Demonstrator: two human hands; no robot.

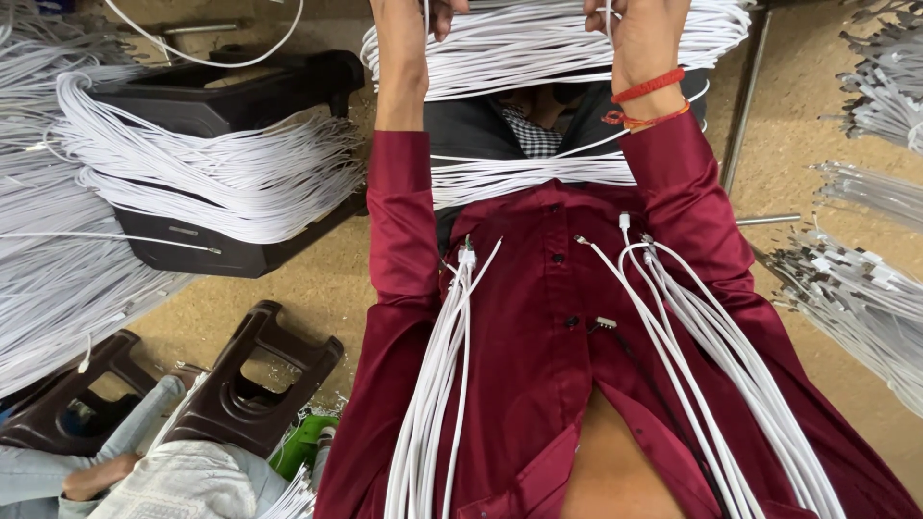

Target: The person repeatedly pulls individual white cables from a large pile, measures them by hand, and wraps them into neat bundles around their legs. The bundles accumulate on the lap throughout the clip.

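My left hand (402, 34) and my right hand (642, 34) are both raised at the top edge, closed on a thick bundle of white cables (519, 43) stretched between them. The fingertips are partly cut off by the frame. My right wrist wears red thread bands (649, 86). I wear a maroon shirt (538, 317). More white cables hang over my chest in two groups, one on the left (437, 384) and one on the right (711, 356), with their connector ends pointing toward my lap. Another band of cables (529, 173) lies across my lap.
At left stands a black plastic crate (221, 96) draped with white cable bundles (221, 183). Two brown plastic stools (260, 375) lie at lower left, beside another person's arm and light clothing (144, 476). Grey-tied cable bundles (856, 288) lie at right, near a metal rod (745, 96).
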